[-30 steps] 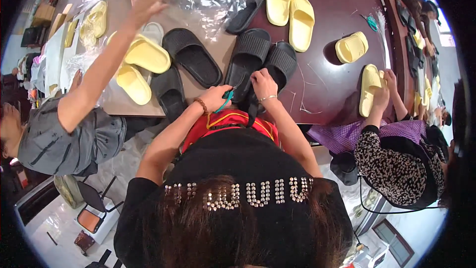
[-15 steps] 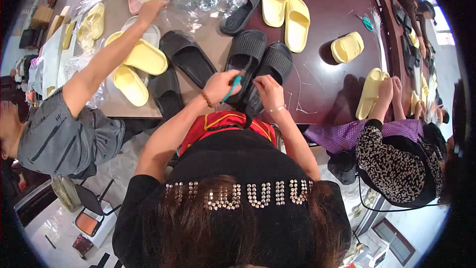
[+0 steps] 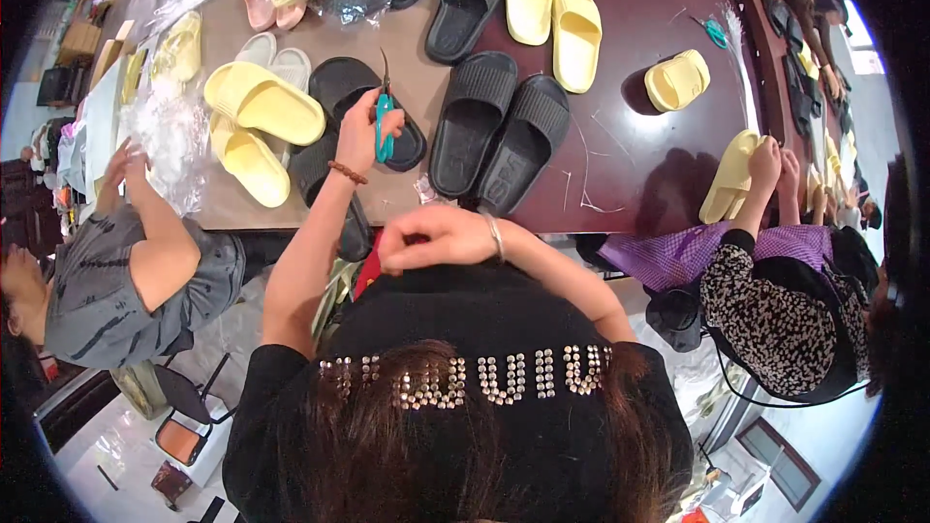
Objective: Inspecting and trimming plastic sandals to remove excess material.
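Note:
My left hand [image 3: 358,131] is closed around teal-handled scissors [image 3: 386,128], their dark blades pointing away from me. It is above a black slide slipper [image 3: 341,79]. My right hand [image 3: 441,237] is low in front of my body by the table's near edge. Its fingers are curled with thumb and forefinger forming a loop; whatever they hold, if anything, is hidden. Just beyond lies a pair of black ribbed slippers, the left slipper [image 3: 473,121] next to the right slipper [image 3: 528,140]. A small clear plastic scrap [image 3: 425,190] rests beside them.
Yellow slippers [image 3: 266,102] lie at left near crumpled clear plastic [image 3: 165,150], with another yellow pair [image 3: 552,15] at the back. Thin white ties [image 3: 589,196] and a second teal scissors [image 3: 715,32] are at right. Co-workers sit on both sides; the right one's hands touch a yellow slipper [image 3: 727,179].
My left hand has lifted the scissors away from the black pair, leftward and farther out. My right hand has left the pair and drawn back toward my body. The left co-worker's arm has pulled back.

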A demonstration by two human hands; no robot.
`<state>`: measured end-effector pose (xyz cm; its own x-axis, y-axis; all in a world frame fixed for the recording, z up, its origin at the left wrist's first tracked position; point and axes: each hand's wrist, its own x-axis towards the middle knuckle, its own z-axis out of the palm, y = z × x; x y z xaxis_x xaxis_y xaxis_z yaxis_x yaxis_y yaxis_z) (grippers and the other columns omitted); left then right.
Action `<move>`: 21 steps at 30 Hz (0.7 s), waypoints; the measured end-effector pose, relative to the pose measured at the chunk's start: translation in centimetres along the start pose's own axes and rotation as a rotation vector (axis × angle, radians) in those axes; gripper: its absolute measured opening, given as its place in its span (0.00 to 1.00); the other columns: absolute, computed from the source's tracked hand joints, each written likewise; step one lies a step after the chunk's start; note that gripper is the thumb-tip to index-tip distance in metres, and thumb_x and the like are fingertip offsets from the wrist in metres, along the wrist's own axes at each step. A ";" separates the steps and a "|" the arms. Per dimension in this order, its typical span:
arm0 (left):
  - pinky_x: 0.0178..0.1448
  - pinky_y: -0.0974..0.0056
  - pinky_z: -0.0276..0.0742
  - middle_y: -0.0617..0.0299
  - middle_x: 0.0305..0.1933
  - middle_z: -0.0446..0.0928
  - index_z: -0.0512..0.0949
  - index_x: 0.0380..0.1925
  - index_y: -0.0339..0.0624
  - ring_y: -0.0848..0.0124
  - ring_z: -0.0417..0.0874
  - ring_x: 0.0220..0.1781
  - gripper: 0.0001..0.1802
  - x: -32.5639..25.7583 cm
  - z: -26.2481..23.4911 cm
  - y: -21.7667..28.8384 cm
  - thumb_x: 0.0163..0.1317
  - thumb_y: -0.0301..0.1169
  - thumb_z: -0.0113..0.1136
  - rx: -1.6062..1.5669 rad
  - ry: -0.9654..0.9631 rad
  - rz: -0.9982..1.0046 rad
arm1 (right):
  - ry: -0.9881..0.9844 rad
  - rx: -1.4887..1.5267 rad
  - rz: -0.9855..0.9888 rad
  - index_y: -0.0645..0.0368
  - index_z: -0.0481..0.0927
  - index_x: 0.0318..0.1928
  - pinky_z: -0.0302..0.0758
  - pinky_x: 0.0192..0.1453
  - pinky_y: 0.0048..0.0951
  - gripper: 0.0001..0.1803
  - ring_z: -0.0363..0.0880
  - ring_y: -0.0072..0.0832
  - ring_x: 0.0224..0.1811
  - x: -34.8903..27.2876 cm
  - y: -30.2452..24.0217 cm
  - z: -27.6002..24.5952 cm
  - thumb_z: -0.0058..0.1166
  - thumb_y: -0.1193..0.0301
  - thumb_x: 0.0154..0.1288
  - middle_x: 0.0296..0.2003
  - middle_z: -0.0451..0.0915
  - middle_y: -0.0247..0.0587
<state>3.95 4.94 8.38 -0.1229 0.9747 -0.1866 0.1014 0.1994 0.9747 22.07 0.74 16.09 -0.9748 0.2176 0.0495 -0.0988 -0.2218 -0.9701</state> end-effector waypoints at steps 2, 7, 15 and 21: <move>0.29 0.75 0.68 0.65 0.26 0.71 0.68 0.49 0.38 0.80 0.71 0.25 0.21 -0.1 -0.6 0.4 0.52 0.26 0.55 0.096 -0.031 -0.042 | 0.229 -0.455 -0.114 0.61 0.75 0.36 0.70 0.43 0.28 0.13 0.76 0.34 0.37 0.7 1.8 -0.1 0.52 0.65 0.56 0.31 0.76 0.44; 0.31 0.75 0.67 0.67 0.26 0.70 0.68 0.49 0.38 0.81 0.69 0.25 0.22 -2.4 -1.4 -3.0 0.51 0.27 0.57 0.320 -0.151 0.023 | 0.891 -0.621 0.299 0.61 0.77 0.36 0.70 0.46 0.31 0.13 0.73 0.39 0.42 -2.6 9.3 -6.0 0.52 0.64 0.53 0.40 0.74 0.47; 0.32 0.73 0.68 0.69 0.25 0.69 0.68 0.49 0.39 0.81 0.69 0.27 0.23 -4.2 0.8 -5.6 0.50 0.28 0.58 0.388 -0.223 -0.062 | 1.587 -1.103 0.545 0.58 0.76 0.39 0.63 0.52 0.40 0.21 0.69 0.47 0.45 -3.6 16.0 -11.9 0.55 0.57 0.48 0.41 0.73 0.49; 0.34 0.72 0.69 0.69 0.26 0.69 0.68 0.49 0.38 0.80 0.69 0.28 0.23 -5.2 2.3 -5.2 0.50 0.28 0.58 0.398 -0.194 0.011 | 1.695 -0.960 1.064 0.63 0.73 0.40 0.59 0.53 0.42 0.22 0.68 0.48 0.44 -1.2 13.7 -14.8 0.53 0.61 0.47 0.41 0.72 0.52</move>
<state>6.33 -0.98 3.97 0.0645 0.9702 -0.2335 0.4789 0.1752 0.8602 24.87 11.51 -0.81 0.4997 0.8609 -0.0952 0.8073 -0.5028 -0.3090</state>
